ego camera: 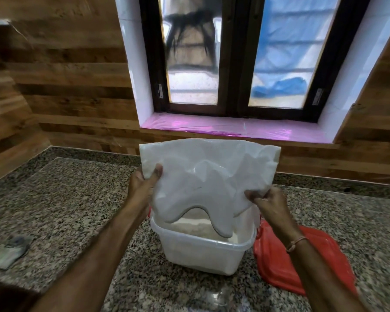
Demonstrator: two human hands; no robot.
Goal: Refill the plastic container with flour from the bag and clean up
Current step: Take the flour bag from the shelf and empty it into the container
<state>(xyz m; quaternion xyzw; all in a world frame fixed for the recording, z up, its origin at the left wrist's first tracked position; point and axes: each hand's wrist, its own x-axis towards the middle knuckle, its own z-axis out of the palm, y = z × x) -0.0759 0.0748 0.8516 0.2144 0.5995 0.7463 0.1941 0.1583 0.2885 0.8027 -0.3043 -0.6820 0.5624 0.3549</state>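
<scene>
While tilted, bag is gripped by both hands.

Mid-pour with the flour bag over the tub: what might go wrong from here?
1. The bag hangs wider than the plastic container, so flour may spill over its rim onto the granite counter.
2. The left hand and right hand pinch only the bag's edges; a slip might dump flour suddenly.
3. The red lid lies close beside the container and may catch stray flour.

A folded cloth lies on the granite counter (below a window).
</scene>
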